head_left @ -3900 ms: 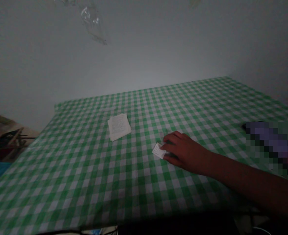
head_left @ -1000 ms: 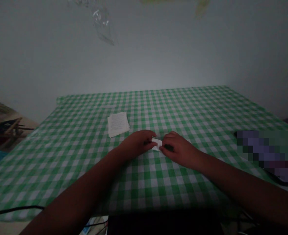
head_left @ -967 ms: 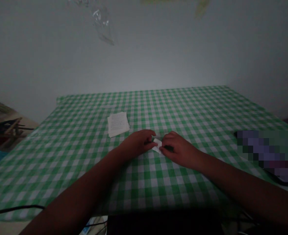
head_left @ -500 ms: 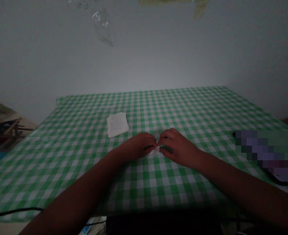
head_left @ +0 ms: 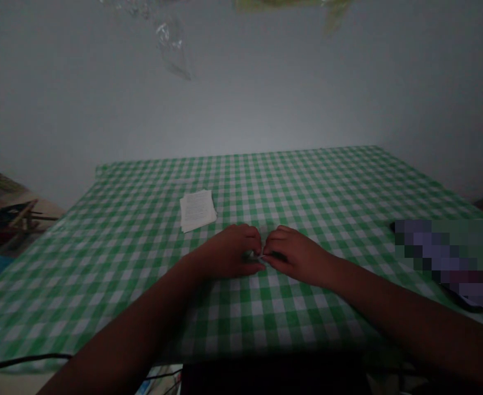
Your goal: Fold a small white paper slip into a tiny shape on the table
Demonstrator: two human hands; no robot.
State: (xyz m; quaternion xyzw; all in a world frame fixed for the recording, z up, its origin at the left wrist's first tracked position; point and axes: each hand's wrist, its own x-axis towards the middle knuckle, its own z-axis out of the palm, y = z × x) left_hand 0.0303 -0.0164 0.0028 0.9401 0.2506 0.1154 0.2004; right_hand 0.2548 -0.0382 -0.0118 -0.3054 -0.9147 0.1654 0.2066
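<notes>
Between my fingertips is a small piece of white paper (head_left: 260, 257), mostly hidden by the fingers. My left hand (head_left: 236, 250) is curled round its left side, with the thumb below and the fingers above. From the right, my right hand (head_left: 290, 252) pinches the paper between thumb and fingers. Both hands are low over the tablecloth and their fingertips nearly meet. Beyond my left hand lies a stack of printed paper sheets (head_left: 198, 210), slightly fanned at the edges.
A green and white checked tablecloth (head_left: 307, 186) covers the table, which stands against a pale wall (head_left: 266, 93). A dark-edged, pixelated device (head_left: 450, 263) lies at the right. A black cable (head_left: 23, 359) crosses the near left edge.
My left thumb has moved down and towards me. My right fingers have curled in closer, and the white paper shows less between the hands.
</notes>
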